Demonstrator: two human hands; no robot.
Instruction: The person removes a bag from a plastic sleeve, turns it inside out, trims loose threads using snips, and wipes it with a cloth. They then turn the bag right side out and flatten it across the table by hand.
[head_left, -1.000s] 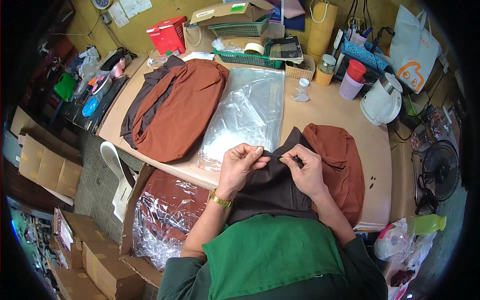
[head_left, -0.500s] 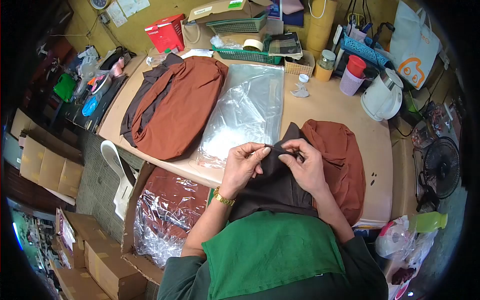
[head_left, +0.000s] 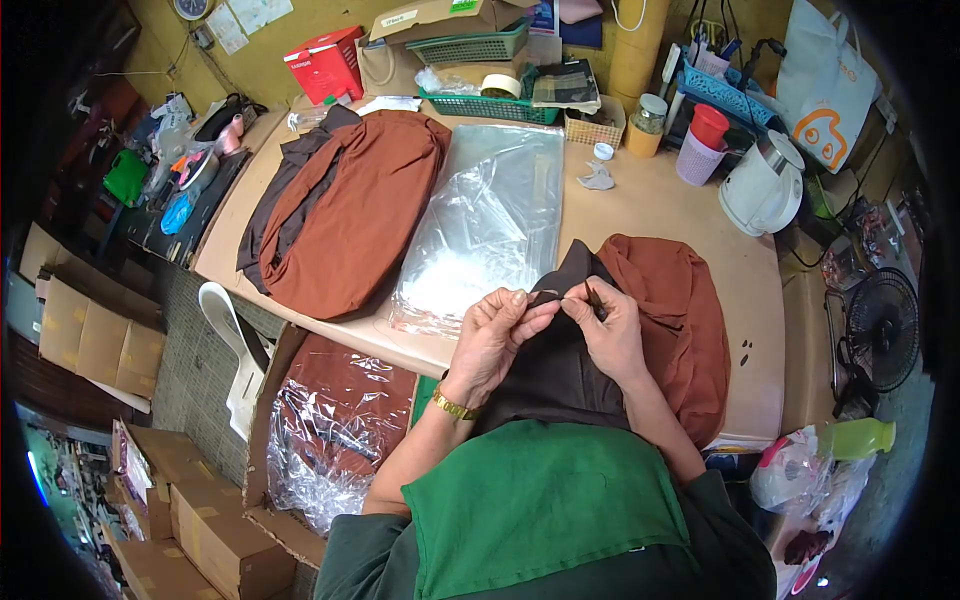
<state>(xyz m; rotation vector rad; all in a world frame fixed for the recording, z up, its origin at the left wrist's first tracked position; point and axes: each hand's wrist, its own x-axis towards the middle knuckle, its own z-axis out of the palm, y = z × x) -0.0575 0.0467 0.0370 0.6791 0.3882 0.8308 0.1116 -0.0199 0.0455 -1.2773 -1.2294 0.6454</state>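
Note:
Dark brown cloth (head_left: 550, 375) lies over the table edge and my lap, beside a rust-brown piece of fabric (head_left: 680, 330) on its right. My left hand (head_left: 488, 335), with a gold watch (head_left: 455, 403) at the wrist, is closed and pinches a raised edge of the dark cloth between thumb and fingers. Close beside it, my right hand (head_left: 612, 340) is closed, thumb and forefinger together at the same edge. A small dark pointed tool (head_left: 594, 297), possibly thread snips, sticks out of the right hand; most of it is hidden.
Another rust-brown garment (head_left: 350, 215) and a stack of clear plastic bags (head_left: 495, 200) lie on the table. An open carton (head_left: 262, 430) with plastic-wrapped fabric stands below left. At the back right are a white kettle (head_left: 765, 190) and cups (head_left: 703, 150).
My left fingers have opened out somewhat and shifted slightly along the cloth edge. The dark tool now points up from my right hand, which has turned a little.

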